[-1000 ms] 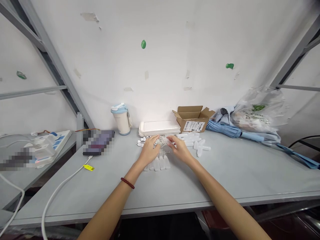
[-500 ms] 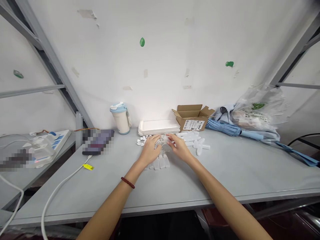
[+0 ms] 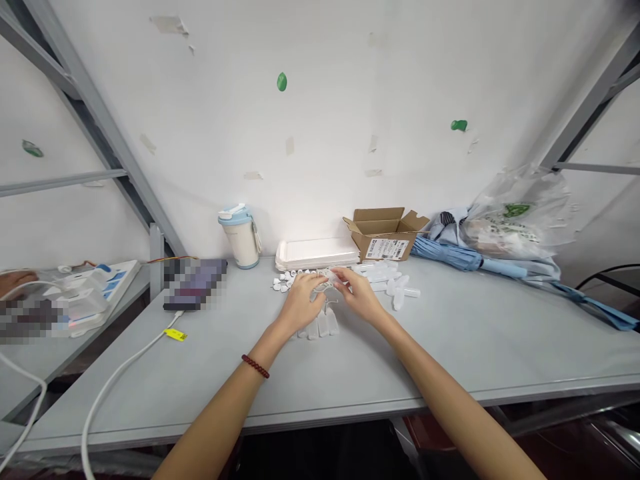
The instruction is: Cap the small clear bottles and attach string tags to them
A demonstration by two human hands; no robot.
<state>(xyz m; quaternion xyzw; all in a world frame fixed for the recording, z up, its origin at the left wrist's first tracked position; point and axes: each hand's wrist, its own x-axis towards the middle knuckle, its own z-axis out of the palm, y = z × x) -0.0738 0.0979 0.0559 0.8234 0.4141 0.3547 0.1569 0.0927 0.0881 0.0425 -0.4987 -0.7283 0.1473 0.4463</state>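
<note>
Over the middle of the table, my left hand (image 3: 303,300) has its fingers curled on a tangle of thin white strands (image 3: 326,279). From the other side my right hand (image 3: 359,293) pinches the same strands between thumb and fingers. A row of several small translucent bottles (image 3: 323,325) lies just below the hands, with a curved white strand near their tops. Small white caps (image 3: 278,285) are clustered behind and left of my left hand. To the right of my right hand lie translucent tube-like pieces (image 3: 400,291), some loosely scattered.
White stacked trays (image 3: 318,252) and an open cardboard box (image 3: 385,237) stand along the wall. A cup (image 3: 241,238) and phone (image 3: 197,285) with a white cable (image 3: 127,363) are on the left. A blue umbrella (image 3: 450,255) and plastic bag (image 3: 515,220) lie right. Another person's hand (image 3: 17,283) shows far left.
The strand bundle between my hands looks smaller and more drawn together. My hands have barely shifted. Another person's hand has come into view at the far left.
</note>
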